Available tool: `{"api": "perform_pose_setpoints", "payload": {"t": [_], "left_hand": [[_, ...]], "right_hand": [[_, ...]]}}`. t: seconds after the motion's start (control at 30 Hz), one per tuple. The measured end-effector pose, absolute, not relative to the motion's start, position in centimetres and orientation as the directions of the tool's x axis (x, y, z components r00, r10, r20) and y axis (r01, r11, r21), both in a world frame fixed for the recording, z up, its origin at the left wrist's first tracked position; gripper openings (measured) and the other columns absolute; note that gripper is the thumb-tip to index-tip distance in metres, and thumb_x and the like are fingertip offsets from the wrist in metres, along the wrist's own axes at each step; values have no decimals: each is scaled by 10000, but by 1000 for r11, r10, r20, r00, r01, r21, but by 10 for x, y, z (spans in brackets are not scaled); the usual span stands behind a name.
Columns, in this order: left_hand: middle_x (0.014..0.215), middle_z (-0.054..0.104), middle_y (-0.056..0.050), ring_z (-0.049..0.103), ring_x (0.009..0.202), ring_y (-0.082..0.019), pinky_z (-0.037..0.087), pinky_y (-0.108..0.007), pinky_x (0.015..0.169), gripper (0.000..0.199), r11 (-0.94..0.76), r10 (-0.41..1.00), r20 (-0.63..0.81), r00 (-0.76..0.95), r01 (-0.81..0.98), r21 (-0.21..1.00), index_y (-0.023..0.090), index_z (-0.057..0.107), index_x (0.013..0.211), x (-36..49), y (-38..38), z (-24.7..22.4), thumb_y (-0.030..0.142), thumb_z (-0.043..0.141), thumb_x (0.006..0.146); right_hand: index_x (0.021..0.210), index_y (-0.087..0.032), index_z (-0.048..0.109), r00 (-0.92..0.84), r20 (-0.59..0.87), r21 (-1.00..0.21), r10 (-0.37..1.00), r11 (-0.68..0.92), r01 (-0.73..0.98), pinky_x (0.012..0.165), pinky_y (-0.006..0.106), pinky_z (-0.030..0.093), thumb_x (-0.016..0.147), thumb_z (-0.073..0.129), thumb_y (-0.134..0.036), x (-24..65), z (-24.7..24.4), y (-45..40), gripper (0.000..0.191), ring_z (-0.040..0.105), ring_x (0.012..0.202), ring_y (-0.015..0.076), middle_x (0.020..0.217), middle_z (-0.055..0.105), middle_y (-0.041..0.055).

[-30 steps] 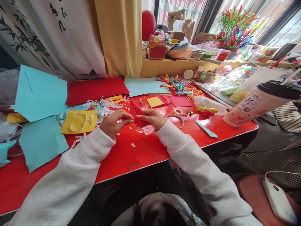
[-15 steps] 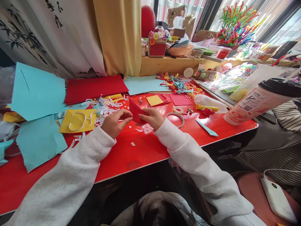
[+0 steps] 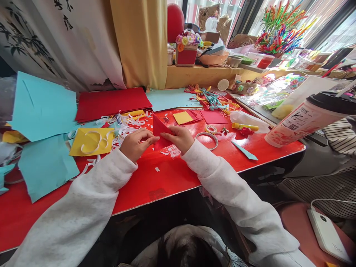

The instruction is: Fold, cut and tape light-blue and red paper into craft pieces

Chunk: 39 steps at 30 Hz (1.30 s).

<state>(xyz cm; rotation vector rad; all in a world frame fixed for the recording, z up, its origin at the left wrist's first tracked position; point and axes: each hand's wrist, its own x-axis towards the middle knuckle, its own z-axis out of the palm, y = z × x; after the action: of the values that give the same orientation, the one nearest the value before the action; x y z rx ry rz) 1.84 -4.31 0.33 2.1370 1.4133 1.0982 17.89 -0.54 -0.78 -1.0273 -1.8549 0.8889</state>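
Observation:
A small folded piece of red paper (image 3: 159, 128) is held up over the table, its pointed corner facing up and away. My right hand (image 3: 180, 139) grips it from the right, with the thumb across its face. From the other side, my left hand (image 3: 137, 144) pinches at the paper's left edge with thumb and forefinger; its other fingers curl behind. Just beyond the paper lie a yellow square of paper (image 3: 183, 118) and red squares (image 3: 214, 117). Right of my right hand are a roll of tape (image 3: 208, 141) and a smaller tape roll (image 3: 210, 129).
Paper shreds (image 3: 126, 128) and blue sheets (image 3: 48, 167) cover the table's left side. Red sheets (image 3: 111, 104) lie at the back. A glue stick (image 3: 244, 127), a folded blue strip (image 3: 244, 151) and a tall drink cup (image 3: 303, 120) stand or lie to the right. Another person's striped sleeve (image 3: 340, 137) shows there.
The red paper has turned slightly between my hands and now shows a broader flat face. My left thumb has shifted a little to the right along its edge.

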Motion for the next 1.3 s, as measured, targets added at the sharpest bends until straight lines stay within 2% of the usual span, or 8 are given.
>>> {"api": "perform_pose_setpoints", "payload": {"t": [0.17, 0.3, 0.43, 0.6, 0.7, 0.8, 1.13, 1.3], "left_hand": [[879, 577, -33, 525, 821, -139, 392, -238, 757, 245, -439, 897, 334, 290, 490, 753, 188, 559, 883, 17, -47, 9, 334, 400, 768], [918, 573, -31, 512, 889, -154, 369, -254, 824, 207, -502, 863, 372, 340, 513, 696, 204, 588, 847, 12, -45, 9, 326, 475, 725], [841, 586, -19, 528, 815, -145, 387, -245, 783, 167, -554, 832, 438, 341, 559, 617, 224, 605, 752, 8, -37, 5, 352, 512, 698], [767, 579, -10, 529, 756, -134, 388, -231, 736, 177, -544, 831, 460, 311, 623, 562, 214, 587, 719, 10, -35, 1, 360, 486, 716], [760, 577, -18, 526, 745, -130, 380, -228, 723, 192, -548, 818, 481, 315, 679, 488, 192, 579, 726, 12, -37, 0, 340, 458, 740], [761, 572, -21, 518, 726, -125, 376, -223, 701, 197, -551, 798, 510, 320, 732, 402, 179, 569, 734, 13, -37, -2, 331, 444, 751], [672, 543, -7, 492, 620, -103, 367, -211, 594, 160, -558, 761, 560, 327, 771, 307, 161, 528, 663, 15, -37, -5, 264, 445, 753], [656, 523, -6, 482, 599, -103, 374, -221, 588, 155, -570, 753, 564, 338, 763, 304, 161, 516, 642, 15, -38, -5, 260, 455, 745]], "right_hand": [[569, -123, 465, -328, 263, -901, 908, 352, 254, 428, 183, 288, 667, 522, -367, 182, -12, 0, 269, 354, 471, 47, 493, 373, -45], [612, -116, 490, -349, 212, -960, 913, 261, 100, 436, 188, 361, 638, 561, -350, 181, -11, 0, 246, 428, 473, 59, 511, 428, -37], [711, -118, 502, -429, 115, -993, 896, 101, -54, 472, 218, 466, 647, 565, -293, 177, -5, -6, 196, 547, 519, 98, 607, 536, 0], [704, -126, 488, -440, 116, -991, 891, 135, 12, 411, 210, 476, 694, 513, -211, 174, -3, -11, 89, 572, 480, 112, 578, 549, 1], [714, -125, 501, -442, 155, -980, 884, 194, 44, 435, 197, 485, 712, 486, -182, 174, -6, -10, 58, 575, 491, 103, 566, 557, -1], [742, -121, 513, -443, 141, -984, 885, 176, 37, 475, 226, 501, 710, 491, -187, 173, -9, -9, 77, 587, 519, 114, 603, 580, 11], [673, -121, 480, -501, 66, -998, 863, 52, -41, 542, 255, 491, 660, 563, -343, 172, -9, -8, 237, 592, 575, 128, 592, 572, 11], [567, -127, 445, -479, 140, -982, 867, 183, 44, 483, 195, 426, 641, 558, -415, 172, -9, -8, 318, 534, 534, 87, 522, 497, -21]]}}
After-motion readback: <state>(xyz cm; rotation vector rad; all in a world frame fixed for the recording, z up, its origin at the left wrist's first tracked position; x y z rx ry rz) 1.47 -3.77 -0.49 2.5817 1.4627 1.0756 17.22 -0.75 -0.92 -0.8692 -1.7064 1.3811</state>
